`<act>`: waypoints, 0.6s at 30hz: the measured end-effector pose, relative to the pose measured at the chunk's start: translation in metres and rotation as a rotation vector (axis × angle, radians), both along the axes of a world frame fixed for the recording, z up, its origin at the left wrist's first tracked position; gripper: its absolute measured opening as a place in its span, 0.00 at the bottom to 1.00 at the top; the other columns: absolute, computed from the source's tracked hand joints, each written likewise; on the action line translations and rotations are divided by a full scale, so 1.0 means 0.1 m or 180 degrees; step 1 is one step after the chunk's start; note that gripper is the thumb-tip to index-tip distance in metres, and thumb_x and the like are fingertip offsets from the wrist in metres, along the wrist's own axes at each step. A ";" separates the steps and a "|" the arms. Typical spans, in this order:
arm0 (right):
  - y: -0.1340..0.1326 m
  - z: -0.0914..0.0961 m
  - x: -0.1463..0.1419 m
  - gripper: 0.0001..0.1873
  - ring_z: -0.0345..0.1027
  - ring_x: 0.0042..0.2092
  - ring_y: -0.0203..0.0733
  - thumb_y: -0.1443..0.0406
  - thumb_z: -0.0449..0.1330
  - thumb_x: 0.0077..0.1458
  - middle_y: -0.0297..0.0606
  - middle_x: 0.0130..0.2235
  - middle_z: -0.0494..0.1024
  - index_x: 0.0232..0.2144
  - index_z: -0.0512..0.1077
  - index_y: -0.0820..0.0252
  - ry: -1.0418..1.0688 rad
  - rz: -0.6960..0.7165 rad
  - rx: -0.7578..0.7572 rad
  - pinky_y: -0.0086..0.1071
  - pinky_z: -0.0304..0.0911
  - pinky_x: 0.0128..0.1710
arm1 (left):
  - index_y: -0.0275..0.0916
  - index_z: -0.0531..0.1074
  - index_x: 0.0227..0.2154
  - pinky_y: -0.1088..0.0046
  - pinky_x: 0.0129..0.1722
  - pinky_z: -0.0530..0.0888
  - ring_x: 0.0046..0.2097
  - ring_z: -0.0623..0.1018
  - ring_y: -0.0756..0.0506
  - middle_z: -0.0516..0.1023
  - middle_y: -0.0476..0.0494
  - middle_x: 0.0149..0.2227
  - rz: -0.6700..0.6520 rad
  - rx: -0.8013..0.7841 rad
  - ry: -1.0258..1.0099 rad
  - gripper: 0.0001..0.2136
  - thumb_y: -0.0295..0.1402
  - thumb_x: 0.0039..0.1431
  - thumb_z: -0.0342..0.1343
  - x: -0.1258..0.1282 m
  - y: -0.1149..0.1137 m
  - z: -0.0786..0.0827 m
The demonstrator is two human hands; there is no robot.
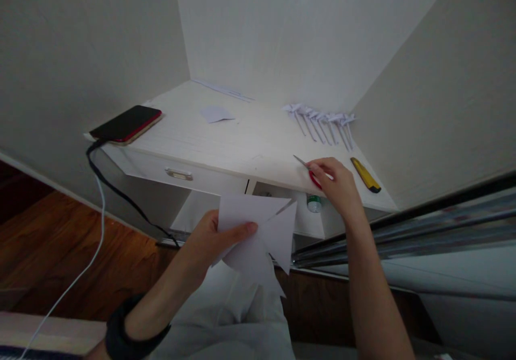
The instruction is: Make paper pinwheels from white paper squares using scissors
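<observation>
My left hand (217,236) pinches a white square of paper (250,247) above my lap, thumb on top and fingers hidden underneath. Slits run in from the paper's corners toward its middle, and the cut flaps spread apart on the right and lower sides. Over the front of the white shelf, my right hand (332,180) has its fingers closed on small red-handled scissors (314,179), whose blades point to the back left. The scissors are low at the shelf's surface; whether they touch it I cannot tell. Beyond them lies a row of several folded paper pinwheels (320,118) with paper sticks.
A yellow utility knife (365,175) lies at the shelf's right end. A phone (128,123) with a black cable (121,192) sits at the left. A loose paper piece (216,114) and thin paper strips (223,90) lie toward the back wall. Below are a drawer (179,174) and a green-capped bottle (314,203).
</observation>
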State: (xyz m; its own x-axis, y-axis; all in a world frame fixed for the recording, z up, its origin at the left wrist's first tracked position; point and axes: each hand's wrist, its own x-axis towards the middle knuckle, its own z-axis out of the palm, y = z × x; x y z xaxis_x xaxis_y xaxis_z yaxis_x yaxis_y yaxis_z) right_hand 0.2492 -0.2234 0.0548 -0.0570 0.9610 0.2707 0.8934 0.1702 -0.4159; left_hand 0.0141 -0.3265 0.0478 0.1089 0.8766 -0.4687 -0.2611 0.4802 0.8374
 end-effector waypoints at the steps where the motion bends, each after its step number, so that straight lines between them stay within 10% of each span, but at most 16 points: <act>1: -0.10 0.06 -0.07 0.17 0.70 0.45 0.40 0.61 0.46 0.63 0.42 0.42 0.78 0.39 0.74 0.61 0.0172 0.0202 -0.0029 0.34 0.63 0.47 | 0.36 0.77 0.22 0.77 0.25 0.70 0.23 0.75 0.49 0.81 0.48 0.22 0.0014 -0.0014 0.0045 0.06 0.28 0.37 0.67 0.01 0.00 0.00; 6: -0.49 0.27 -0.37 0.10 0.70 0.32 0.35 0.61 0.58 0.54 0.32 0.27 0.76 0.25 0.75 0.57 0.2288 0.1645 -0.1121 0.29 0.65 0.35 | 0.36 0.78 0.25 0.75 0.25 0.72 0.24 0.76 0.48 0.81 0.47 0.24 0.0093 0.0004 0.0085 0.09 0.30 0.36 0.68 0.03 0.00 -0.01; 18: -0.64 0.34 -0.48 0.06 0.70 0.32 0.34 0.64 0.66 0.45 0.30 0.29 0.77 0.29 0.76 0.57 0.2996 0.1829 -0.2132 0.27 0.65 0.32 | 0.37 0.79 0.24 0.74 0.23 0.73 0.25 0.78 0.45 0.81 0.45 0.24 -0.0029 0.0422 0.0968 0.08 0.36 0.42 0.66 0.00 -0.08 0.04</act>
